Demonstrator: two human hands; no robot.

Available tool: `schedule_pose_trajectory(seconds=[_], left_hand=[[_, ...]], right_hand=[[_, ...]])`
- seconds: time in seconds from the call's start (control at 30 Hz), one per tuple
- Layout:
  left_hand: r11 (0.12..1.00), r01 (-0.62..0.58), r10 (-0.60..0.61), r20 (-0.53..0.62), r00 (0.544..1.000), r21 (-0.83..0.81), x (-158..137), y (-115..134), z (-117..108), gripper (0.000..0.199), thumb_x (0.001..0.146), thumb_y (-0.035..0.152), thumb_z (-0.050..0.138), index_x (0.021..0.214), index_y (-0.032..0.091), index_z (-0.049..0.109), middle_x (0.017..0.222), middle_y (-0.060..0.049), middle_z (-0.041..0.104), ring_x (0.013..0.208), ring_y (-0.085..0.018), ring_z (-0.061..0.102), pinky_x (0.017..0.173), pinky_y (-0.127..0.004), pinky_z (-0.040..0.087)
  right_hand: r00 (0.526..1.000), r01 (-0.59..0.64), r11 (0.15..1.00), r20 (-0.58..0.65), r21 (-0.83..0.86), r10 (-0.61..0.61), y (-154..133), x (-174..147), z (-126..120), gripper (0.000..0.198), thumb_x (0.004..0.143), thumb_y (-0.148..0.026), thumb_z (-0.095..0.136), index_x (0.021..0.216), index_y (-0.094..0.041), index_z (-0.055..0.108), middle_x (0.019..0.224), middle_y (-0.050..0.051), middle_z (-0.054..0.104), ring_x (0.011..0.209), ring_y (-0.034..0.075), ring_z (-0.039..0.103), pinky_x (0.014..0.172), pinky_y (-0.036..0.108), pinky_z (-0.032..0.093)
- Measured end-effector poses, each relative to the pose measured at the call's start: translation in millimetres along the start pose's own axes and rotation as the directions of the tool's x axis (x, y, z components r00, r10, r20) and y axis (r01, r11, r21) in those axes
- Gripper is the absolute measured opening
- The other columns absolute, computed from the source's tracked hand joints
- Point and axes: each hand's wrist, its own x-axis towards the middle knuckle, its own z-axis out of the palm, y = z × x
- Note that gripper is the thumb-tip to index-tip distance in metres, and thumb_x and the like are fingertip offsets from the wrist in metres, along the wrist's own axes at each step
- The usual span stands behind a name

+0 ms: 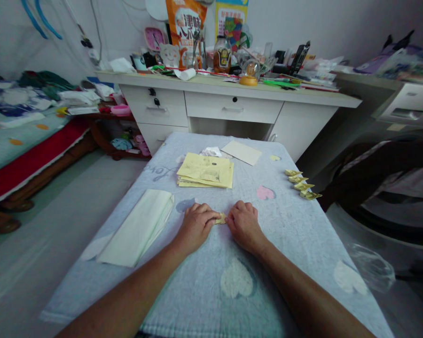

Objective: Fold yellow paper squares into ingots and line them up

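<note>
A small folded piece of yellow paper point(220, 218) lies on the cloth-covered table between my hands. My left hand point(198, 225) grips its left end, the thumb and fingers pressed together on it. At its right end my right hand point(244, 224) pinches it with curled fingers. Just beyond my hands is a stack of yellow paper sheets point(206, 170) with dark marks on the top one. Over at the table's right edge, several folded yellow paper pieces point(303, 184) with pointed ends stand in a row.
A folded pale cloth or paper bundle point(137, 227) lies on the left of the table point(197, 291). A cream card point(242, 152) and crumpled white paper point(211, 151) are at the far end. Beyond stands a cluttered white desk point(232, 87); a washing machine point(402, 178) is at right.
</note>
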Motion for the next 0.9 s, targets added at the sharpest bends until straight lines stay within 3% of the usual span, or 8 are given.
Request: schedule_pose_trajectory(seconds=[0.23,0.47,0.9], left_hand=[[0.997,-0.015,0.02,0.074,0.997,-0.069,0.7,-5.7,-7.2,0.047,0.082,0.005,0.04,0.109,0.029,0.069,0.097,-0.002,0.064,0.099,-0.019,0.051,0.089,-0.036,0.036],[0.999,0.009,-0.007,0.054,0.999,-0.038,6.1,-1.9,-8.4,0.019,0.086,0.027,0.057,0.096,0.027,0.073,0.09,-0.002,0.065,0.092,-0.019,0.054,0.092,-0.037,0.036],[0.999,0.046,-0.046,0.018,0.999,-0.029,8.4,0.3,-3.5,0.014,0.084,0.026,0.06,0.089,0.027,0.073,0.09,-0.001,0.068,0.092,-0.02,0.057,0.091,-0.037,0.034]], right_hand=[[1.0,0.011,1.0,-0.001,0.0,-0.011,0.5,-0.3,-0.4,0.017,0.09,-0.031,0.053,0.082,-0.019,0.062,0.097,0.007,0.055,0.094,0.023,0.044,0.08,0.036,0.03],[1.0,0.006,1.0,0.006,-0.011,-0.006,-0.1,0.0,-0.5,0.018,0.09,-0.032,0.053,0.083,-0.019,0.062,0.098,0.008,0.055,0.094,0.024,0.044,0.081,0.037,0.031],[0.998,0.01,1.0,-0.064,-0.005,-0.01,-4.4,-4.2,-0.6,0.022,0.09,-0.04,0.052,0.089,-0.019,0.059,0.098,0.008,0.052,0.095,0.024,0.043,0.083,0.037,0.032]])
